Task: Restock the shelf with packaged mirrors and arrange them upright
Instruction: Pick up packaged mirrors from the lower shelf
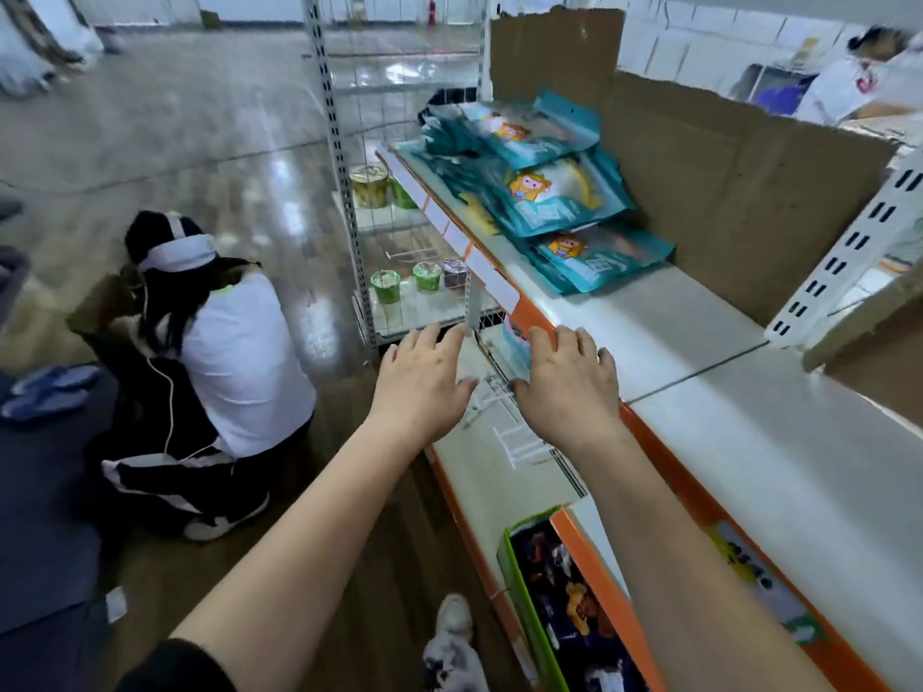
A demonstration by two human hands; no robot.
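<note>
Risk: mirror packs lie slumped, overlapping on shelf. Left hand, right hand both spread, holding nothing; I reckon clumsy grab slides pile off front edge.

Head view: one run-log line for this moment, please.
left hand: open, empty | right hand: open, empty | teal packages: piled flat on upper shelf, not upright

Bright, cool, even light from overhead. Long white glare streaks on the glossy floor. Shadows soft and faint, darker under the shelf edge. Wide-angle bowing: the slotted upright curves, frame edges stretched. Fairly sharp: left hand, right hand. Slightly soft: teal packets. Motion blur smears the person in white at top right; top left corner blurred too.
</note>
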